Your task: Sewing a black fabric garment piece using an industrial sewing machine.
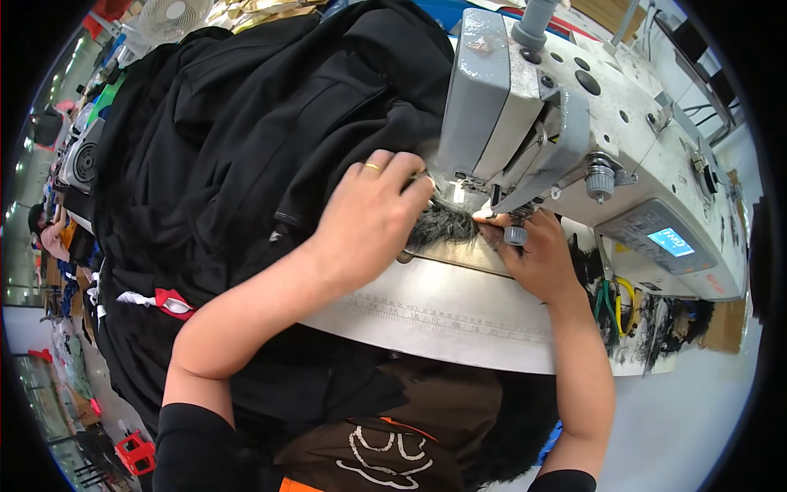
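A strip of dark grey fur trim (447, 228) lies under the needle area of a white and grey sewing machine (484, 82). My left hand (373, 215), with a ring on one finger, is closed with its fingertips on the upper left end of the trim, beside the black garment (246, 123). On the other side, my right hand (537, 254) has its index finger and thumb at the trim's right end, close by the presser foot. Machine parts partly hide its other fingers. The black garment is heaped left of the machine and hangs over the table edge.
A ruler scale runs along the pale machine bed (443, 316). Green- and yellow-handled scissors (615, 303) and dark fur scraps lie right of my right forearm. The machine has a lit control panel (668, 240). A fan (168, 16) and another person (53, 230) are at far left.
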A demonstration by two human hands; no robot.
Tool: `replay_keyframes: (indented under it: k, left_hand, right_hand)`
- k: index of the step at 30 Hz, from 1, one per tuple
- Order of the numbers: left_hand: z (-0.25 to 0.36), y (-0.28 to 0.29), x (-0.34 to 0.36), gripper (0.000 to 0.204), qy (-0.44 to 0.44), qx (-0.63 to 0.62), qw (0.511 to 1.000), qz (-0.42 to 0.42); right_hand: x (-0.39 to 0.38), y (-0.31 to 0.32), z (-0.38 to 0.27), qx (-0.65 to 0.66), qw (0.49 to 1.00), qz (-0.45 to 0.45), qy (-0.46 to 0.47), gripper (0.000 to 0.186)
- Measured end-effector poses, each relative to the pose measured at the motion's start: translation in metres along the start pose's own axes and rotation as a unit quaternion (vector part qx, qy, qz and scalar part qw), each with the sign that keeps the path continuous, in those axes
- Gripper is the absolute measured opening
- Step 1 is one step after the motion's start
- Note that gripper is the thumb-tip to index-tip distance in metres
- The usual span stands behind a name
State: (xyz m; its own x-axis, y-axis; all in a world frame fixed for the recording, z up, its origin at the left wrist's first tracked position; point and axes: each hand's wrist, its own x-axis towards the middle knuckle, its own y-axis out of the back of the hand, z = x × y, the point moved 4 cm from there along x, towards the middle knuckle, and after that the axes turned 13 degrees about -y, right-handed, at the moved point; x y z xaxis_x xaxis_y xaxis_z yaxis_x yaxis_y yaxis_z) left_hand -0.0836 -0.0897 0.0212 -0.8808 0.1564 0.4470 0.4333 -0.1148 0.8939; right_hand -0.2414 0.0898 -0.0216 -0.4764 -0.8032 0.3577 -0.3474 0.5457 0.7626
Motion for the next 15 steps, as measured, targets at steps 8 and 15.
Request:
replay_keyframes:
  k: [8,15]
  left_hand:
    - [-0.005,-0.006,0.0,0.017,0.074,-0.177,0.973,0.126]
    - [-0.004,0.003,-0.001,0.011,0.105,-0.245,0.964,-0.022]
  right_hand:
    - [-0.004,-0.001,0.011,-0.029,0.998,-0.047,-0.043,0.019]
    - [-0.002,0.005,0.002,0.005,1.0,-0.011,-0.019,0.02]
